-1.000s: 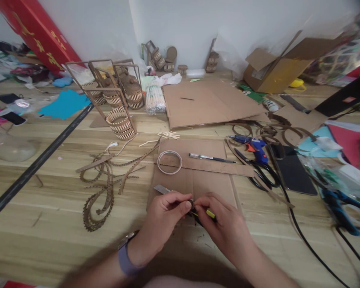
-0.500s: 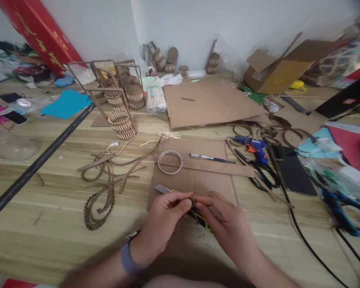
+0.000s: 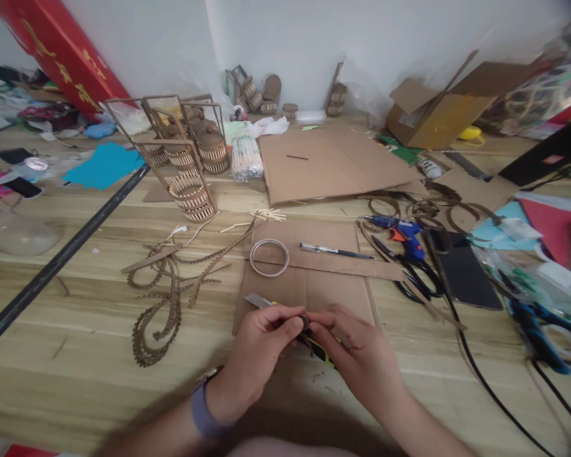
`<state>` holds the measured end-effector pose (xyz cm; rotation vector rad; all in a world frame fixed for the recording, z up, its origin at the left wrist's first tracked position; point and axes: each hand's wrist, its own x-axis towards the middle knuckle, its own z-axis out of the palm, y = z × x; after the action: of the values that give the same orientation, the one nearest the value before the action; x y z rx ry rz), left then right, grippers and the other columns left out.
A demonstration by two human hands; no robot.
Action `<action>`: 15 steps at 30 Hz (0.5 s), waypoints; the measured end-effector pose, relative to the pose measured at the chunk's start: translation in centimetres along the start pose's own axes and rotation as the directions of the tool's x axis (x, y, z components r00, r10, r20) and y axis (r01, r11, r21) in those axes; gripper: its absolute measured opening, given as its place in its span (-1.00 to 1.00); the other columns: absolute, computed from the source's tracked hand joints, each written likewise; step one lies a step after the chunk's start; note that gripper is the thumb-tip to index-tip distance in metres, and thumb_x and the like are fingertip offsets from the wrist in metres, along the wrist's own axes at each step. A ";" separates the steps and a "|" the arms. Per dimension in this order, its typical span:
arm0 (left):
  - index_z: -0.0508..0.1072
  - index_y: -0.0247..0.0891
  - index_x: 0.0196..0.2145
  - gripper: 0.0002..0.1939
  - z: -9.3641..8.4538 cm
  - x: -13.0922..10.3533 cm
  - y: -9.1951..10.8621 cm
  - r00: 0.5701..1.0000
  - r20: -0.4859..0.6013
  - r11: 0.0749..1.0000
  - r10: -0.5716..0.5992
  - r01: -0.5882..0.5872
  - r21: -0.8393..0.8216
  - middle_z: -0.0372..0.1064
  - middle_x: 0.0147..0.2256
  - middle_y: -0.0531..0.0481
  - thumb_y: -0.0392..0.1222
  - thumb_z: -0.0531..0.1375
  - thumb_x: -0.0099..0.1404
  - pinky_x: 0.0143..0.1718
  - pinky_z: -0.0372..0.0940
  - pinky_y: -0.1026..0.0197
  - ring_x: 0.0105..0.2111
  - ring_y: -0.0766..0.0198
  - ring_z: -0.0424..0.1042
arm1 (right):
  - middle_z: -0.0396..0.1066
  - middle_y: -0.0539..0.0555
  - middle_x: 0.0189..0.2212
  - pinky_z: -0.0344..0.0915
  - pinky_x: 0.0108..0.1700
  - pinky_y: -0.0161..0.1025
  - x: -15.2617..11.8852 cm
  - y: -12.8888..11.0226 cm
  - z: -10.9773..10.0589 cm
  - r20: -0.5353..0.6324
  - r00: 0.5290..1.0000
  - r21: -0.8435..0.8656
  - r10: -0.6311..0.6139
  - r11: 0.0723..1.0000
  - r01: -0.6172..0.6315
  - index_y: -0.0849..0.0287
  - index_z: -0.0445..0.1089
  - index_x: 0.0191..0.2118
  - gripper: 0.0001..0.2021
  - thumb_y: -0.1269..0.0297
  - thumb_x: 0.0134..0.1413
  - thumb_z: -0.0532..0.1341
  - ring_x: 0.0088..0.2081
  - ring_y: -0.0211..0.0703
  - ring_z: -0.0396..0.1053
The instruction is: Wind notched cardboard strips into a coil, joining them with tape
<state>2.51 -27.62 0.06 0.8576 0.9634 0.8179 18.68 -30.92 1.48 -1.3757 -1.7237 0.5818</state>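
Note:
Between the fingertips of both hands is a small brown coil [image 3: 305,322], which looks like a rolled cardboard strip; the fingers cover much of it. My left hand [image 3: 261,346] pinches it from the left, thumb on the near side. From the right, my right hand [image 3: 356,352] grips it with thumb and index finger. Under the hands lies a yellow-and-black utility knife [image 3: 253,299], its blade pointing left, on a cardboard sheet [image 3: 333,298]. Just beyond are a roll of tape [image 3: 269,258], a pen [image 3: 335,251] and a long cardboard strip [image 3: 361,267].
Curled corrugated strips [image 3: 159,317] lie to the left, near small stick-and-cardboard baskets [image 3: 193,197]. On the right are a blue glue gun [image 3: 406,236], black scissors [image 3: 421,279], a phone [image 3: 469,270] and a black cable [image 3: 476,362]. A large cardboard sheet [image 3: 333,165] lies behind.
Both hands keep their pinch on the small brown coil, which has turned slightly between the fingertips. The view has shifted very little; the things on the table lie as before.

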 end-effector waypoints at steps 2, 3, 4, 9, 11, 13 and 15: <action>0.66 -0.17 -0.29 -0.77 0.1 0.0 0.1 1.000 -0.002 1.000 -0.002 0.002 0.003 0.51 -0.40 0.01 -0.05 0.40 0.08 -0.37 0.22 0.30 -0.43 0.34 0.32 | 0.48 0.01 -0.50 0.39 -0.43 -0.36 0.0 0.0 0.0 0.003 1.000 -0.003 0.000 1.000 0.000 0.12 0.51 -0.29 -0.83 0.38 0.23 0.15 -0.46 -0.24 0.45; 0.66 -0.17 -0.30 -0.77 0.2 -0.1 0.1 1.000 0.003 1.000 -0.003 0.002 0.005 0.51 -0.40 0.01 -0.05 0.40 0.08 -0.38 0.22 0.30 -0.43 0.34 0.31 | 0.48 0.01 -0.49 0.40 -0.42 -0.36 -0.1 0.1 0.1 0.003 1.000 -0.004 0.001 1.000 -0.001 0.12 0.50 -0.30 -0.83 0.39 0.23 0.15 -0.45 -0.24 0.46; 0.66 -0.18 -0.31 -0.77 0.3 -0.1 0.2 1.000 0.010 1.000 -0.003 0.003 0.010 0.50 -0.41 0.01 -0.05 0.40 0.08 -0.38 0.22 0.30 -0.43 0.34 0.31 | 0.49 0.01 -0.48 0.40 -0.41 -0.35 -0.1 0.1 0.1 0.001 1.000 -0.004 0.004 1.000 -0.004 0.12 0.49 -0.30 -0.84 0.39 0.23 0.15 -0.44 -0.23 0.47; 0.66 -0.19 -0.34 -0.78 0.5 -0.2 0.1 0.999 0.035 1.000 -0.007 0.007 -0.011 0.50 -0.42 0.01 -0.05 0.41 0.07 -0.38 0.21 0.30 -0.42 0.33 0.31 | 0.50 0.01 -0.46 0.41 -0.39 -0.34 -0.1 0.4 0.2 -0.016 0.999 0.005 0.028 1.000 -0.028 0.12 0.46 -0.31 -0.84 0.38 0.24 0.13 -0.42 -0.22 0.48; 0.66 -0.18 -0.33 -0.76 0.4 -0.1 0.0 1.000 0.021 0.998 -0.013 0.014 -0.054 0.51 -0.41 0.01 -0.04 0.43 0.04 -0.35 0.22 0.29 -0.41 0.33 0.32 | 0.51 0.02 -0.45 0.41 -0.39 -0.34 -0.1 0.3 0.2 -0.010 0.999 0.018 0.035 0.999 -0.035 0.11 0.47 -0.30 -0.83 0.38 0.25 0.13 -0.41 -0.22 0.49; 0.66 -0.18 -0.32 -0.72 0.3 -0.1 -0.1 1.000 0.003 0.996 -0.026 0.026 -0.091 0.52 -0.40 0.01 -0.02 0.45 0.00 -0.34 0.22 0.29 -0.40 0.33 0.33 | 0.51 0.03 -0.44 0.41 -0.39 -0.35 -0.1 0.2 0.2 -0.003 0.999 0.029 0.032 0.999 -0.032 0.11 0.48 -0.28 -0.83 0.38 0.25 0.13 -0.41 -0.22 0.48; 0.66 -0.18 -0.31 -0.68 0.2 0.0 -0.1 0.999 -0.004 0.993 -0.040 0.040 -0.109 0.52 -0.39 0.00 0.00 0.47 -0.02 -0.34 0.22 0.28 -0.41 0.33 0.33 | 0.50 0.03 -0.44 0.41 -0.40 -0.36 -0.1 0.1 0.2 0.000 1.000 0.033 0.010 0.999 -0.010 0.11 0.49 -0.26 -0.83 0.39 0.25 0.14 -0.41 -0.23 0.48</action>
<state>2.72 -27.71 0.03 0.7399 0.9295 0.8314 18.60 -30.96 1.31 -1.3625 -1.7008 0.6135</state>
